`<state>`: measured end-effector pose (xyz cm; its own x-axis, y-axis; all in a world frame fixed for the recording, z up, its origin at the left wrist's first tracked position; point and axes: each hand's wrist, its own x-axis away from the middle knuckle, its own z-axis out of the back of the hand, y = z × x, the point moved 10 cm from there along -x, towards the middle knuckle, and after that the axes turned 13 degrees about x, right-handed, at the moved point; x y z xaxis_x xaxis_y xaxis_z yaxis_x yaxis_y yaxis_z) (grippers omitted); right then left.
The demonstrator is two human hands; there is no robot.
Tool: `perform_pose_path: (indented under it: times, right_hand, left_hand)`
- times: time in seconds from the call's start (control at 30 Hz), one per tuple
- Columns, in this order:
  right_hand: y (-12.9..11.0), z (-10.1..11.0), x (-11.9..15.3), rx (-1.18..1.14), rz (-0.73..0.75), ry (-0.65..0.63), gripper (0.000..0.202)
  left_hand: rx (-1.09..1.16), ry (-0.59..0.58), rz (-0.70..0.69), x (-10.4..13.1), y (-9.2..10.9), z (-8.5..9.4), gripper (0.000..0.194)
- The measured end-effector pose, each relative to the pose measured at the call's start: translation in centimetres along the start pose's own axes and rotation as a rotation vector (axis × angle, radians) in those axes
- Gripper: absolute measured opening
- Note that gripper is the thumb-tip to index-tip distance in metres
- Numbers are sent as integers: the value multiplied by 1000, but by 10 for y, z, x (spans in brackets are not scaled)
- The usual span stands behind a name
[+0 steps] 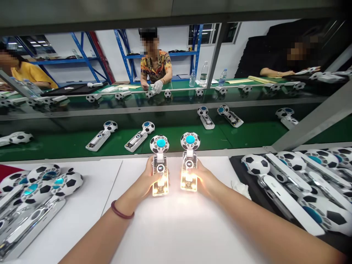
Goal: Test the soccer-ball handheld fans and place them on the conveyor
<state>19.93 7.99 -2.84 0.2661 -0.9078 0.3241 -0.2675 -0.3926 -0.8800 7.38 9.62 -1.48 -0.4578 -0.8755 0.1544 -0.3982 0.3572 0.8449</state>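
Note:
Two handheld devices with soccer-ball heads and clear bodies stand side by side above the white tabletop (165, 234). My left hand (145, 181) is closed round the left device (160, 165), its thumb on the front. Round the right device (189, 161) my right hand (205, 178) is closed in the same way. Both devices glow warm yellow at their lower ends, and each shows a small lit round display and a blue disc in its head. They do not touch each other.
Similar devices (41, 198) are piled at left; more lie in a black tray (275, 209) at right, beside crumpled tissue (241, 187). Beyond the table, a green conveyor (170, 135) carries several devices. A slanted metal post (310, 113) stands right. People sit across.

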Motion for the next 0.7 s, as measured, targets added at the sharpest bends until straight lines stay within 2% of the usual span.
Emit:
perform_pose_path:
  times: [0.13,0.33,0.7]
  right_hand:
    - [-2,0,1,-9,19,12,49]
    - [-3,-2,1,15,53,-4,61]
    - [-5,-4,2,36,45,4,60]
  left_hand:
    - [21,-13,2,0,0,-2,60]
    - [50,-36,39,1,-1,-6,73]
    - [50,-69,45,2,-2,-6,72]
